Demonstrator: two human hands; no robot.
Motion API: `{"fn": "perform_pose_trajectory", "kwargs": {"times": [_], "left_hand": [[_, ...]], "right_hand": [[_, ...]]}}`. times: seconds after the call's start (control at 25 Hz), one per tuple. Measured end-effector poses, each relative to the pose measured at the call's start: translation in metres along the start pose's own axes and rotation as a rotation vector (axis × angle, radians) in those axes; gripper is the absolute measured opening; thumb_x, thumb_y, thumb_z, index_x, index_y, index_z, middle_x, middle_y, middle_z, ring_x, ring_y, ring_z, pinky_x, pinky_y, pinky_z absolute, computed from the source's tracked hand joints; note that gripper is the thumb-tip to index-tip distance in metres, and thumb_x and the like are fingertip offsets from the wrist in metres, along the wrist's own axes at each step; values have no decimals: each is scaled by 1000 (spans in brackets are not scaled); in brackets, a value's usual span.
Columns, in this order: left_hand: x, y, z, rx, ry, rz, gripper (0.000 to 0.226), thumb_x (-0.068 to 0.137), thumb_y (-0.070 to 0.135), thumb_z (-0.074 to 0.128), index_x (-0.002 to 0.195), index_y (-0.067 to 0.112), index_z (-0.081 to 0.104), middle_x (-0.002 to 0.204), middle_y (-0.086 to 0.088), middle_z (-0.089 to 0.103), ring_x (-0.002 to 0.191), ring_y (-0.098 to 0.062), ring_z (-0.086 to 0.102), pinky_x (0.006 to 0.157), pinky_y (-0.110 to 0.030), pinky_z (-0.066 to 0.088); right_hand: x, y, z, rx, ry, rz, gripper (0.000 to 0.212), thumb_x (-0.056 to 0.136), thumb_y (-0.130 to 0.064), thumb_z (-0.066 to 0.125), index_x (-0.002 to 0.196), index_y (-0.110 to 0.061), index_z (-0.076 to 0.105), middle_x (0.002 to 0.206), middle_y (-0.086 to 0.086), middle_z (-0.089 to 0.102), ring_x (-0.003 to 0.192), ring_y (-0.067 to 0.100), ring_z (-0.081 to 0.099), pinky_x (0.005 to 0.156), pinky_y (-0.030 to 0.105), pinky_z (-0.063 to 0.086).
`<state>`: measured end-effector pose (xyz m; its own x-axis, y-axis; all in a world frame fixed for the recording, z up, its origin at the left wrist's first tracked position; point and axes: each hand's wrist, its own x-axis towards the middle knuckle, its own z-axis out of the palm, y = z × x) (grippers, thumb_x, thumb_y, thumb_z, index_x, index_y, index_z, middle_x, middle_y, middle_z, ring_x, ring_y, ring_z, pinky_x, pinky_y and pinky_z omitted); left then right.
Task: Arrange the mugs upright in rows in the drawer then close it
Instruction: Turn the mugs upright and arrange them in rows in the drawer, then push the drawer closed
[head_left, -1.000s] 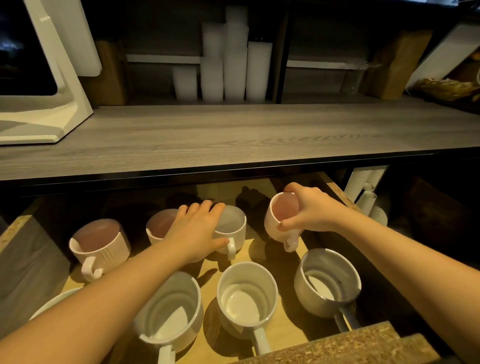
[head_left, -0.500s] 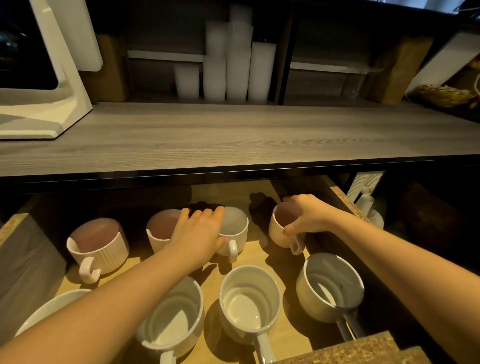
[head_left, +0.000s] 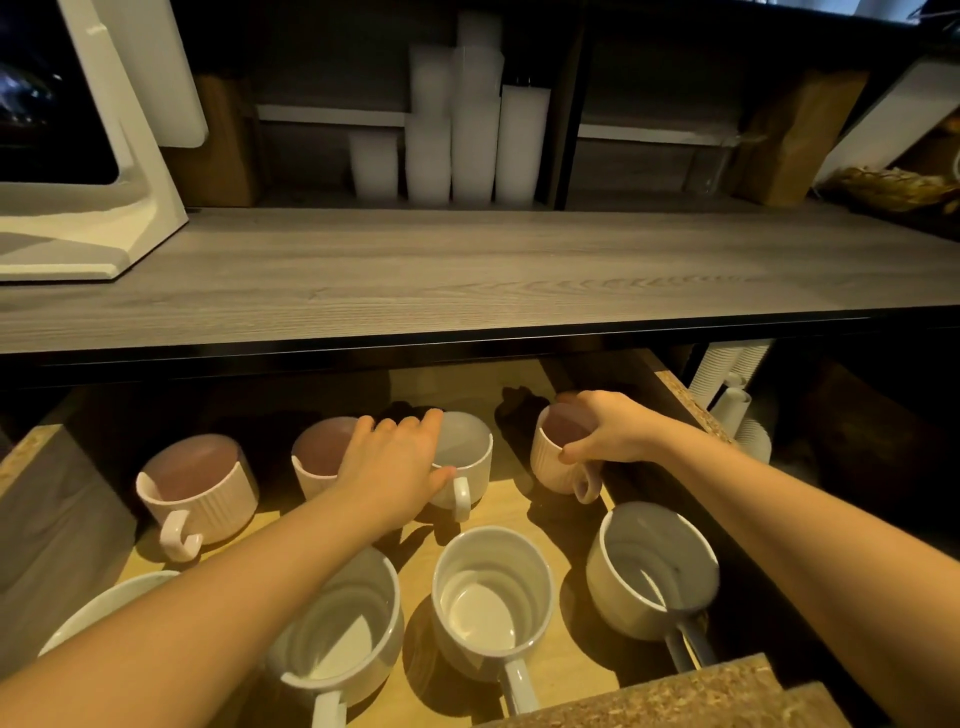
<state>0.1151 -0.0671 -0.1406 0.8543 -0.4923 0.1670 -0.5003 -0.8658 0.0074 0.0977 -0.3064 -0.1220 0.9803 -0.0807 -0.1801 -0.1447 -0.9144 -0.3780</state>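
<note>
Under the gray counter (head_left: 467, 270), the drawer (head_left: 680, 395) is open and full of mugs. Right hand (head_left: 610, 428) grips the pink mug (head_left: 558, 457) by the drawer's right wall. Left hand (head_left: 395, 462) lies spread over the white mug (head_left: 465, 460) beside it.

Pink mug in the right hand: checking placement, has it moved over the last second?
Yes. The pink mug went down and back toward the drawer's right wall, now level with its row.
</note>
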Motion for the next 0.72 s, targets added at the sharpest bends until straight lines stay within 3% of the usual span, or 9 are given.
{"fn": "perform_pose_trajectory", "kwargs": {"times": [0.08,0.4,0.56,0.72], "left_hand": [[3,-2,-12,-57,-67,13,57,91,46,48,139,21,32,133,-2,54,119,-21,52,101,-37,38],[-40,1,-78,63,-155,91,41,93,41,45,130,24,45,120,0,59,101,-16,59,81,-29,51],[-93,6,-117,59,-105,94,42,94,44,41,132,26,42,127,1,57,109,-17,57,88,-37,51],[-160,14,-132,-57,-19,78,47,94,45,41,139,32,35,138,8,50,118,-11,53,95,-31,49]], "right_hand": [[-2,-7,-4,-79,4,-60,66,84,-29,65,141,-16,36,138,7,48,121,24,51,85,24,47],[-58,-72,-25,-228,-105,-221,51,90,-35,56,138,-26,41,139,1,50,121,22,52,91,31,48],[-113,-105,-29,-85,-176,-317,49,90,-38,55,136,-29,42,137,-3,52,115,16,55,88,27,49],[-173,-120,-15,-7,-111,-422,42,93,-36,50,135,-31,43,132,-6,55,110,8,55,80,17,48]]}}
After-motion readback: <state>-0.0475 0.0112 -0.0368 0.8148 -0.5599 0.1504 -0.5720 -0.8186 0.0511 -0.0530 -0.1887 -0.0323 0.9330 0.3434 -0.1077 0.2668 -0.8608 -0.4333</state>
